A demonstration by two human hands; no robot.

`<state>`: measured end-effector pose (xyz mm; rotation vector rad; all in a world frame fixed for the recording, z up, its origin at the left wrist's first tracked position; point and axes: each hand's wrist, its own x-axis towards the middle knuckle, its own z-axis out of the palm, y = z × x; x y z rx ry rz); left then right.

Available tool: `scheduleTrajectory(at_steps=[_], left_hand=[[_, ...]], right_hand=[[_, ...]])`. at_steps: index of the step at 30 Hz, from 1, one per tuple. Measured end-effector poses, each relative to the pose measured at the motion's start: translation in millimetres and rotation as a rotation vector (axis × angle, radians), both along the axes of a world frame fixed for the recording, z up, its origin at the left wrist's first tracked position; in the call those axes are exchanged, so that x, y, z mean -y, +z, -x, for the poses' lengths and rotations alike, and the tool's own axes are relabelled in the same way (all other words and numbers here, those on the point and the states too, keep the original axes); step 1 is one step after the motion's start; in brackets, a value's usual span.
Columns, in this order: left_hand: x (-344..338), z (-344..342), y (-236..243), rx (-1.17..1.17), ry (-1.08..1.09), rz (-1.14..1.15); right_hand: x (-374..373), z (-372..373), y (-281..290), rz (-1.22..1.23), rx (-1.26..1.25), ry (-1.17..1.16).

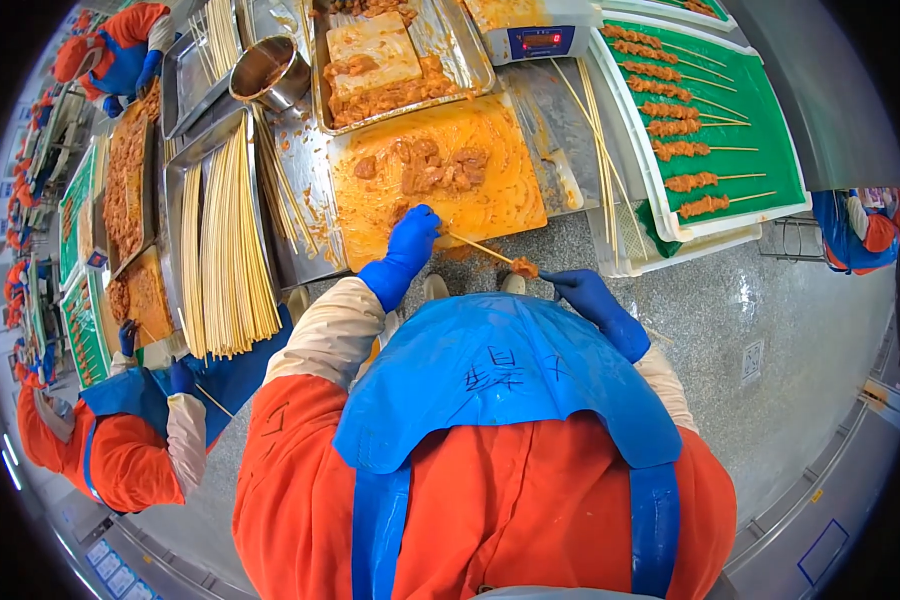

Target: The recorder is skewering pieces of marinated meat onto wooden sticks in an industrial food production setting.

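Observation:
My left hand [410,250], in a blue glove, is closed around one end of a bamboo skewer [478,245] over the near edge of the orange-stained cutting board [515,190]. A piece of marinated meat [523,267] is on the skewer's other end. Right beside that meat, the fingers of my gloved right hand [595,305] are pinched together at the skewer; the fingertips hide exactly where they grip. Several loose meat pieces [435,168] lie on the board, just beyond my left hand.
Left of the board, a metal tray of bare skewers [225,250] stands by a steel pot [272,72]. Behind are a meat pan [475,70] and a scale [540,42]. A white-rimmed green tray [760,140] holds finished skewers at right. A co-worker [120,440] works at left.

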<state>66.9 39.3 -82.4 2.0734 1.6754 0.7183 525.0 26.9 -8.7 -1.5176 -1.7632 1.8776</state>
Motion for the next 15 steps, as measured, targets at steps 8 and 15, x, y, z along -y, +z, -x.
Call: scheduleTrajectory(at_steps=[8, 15], left_hand=[[-8.2, 12.1, 15.4, 0.152, 0.015, 0.014], [25.4, -10.0, 16.1, 0.185, 0.353, -0.005]], right_hand=[[11.8, -3.7, -28.9, 0.121, -0.042, -0.114], [5.0, -4.0, -37.4, 0.072, -0.024, -0.042]])
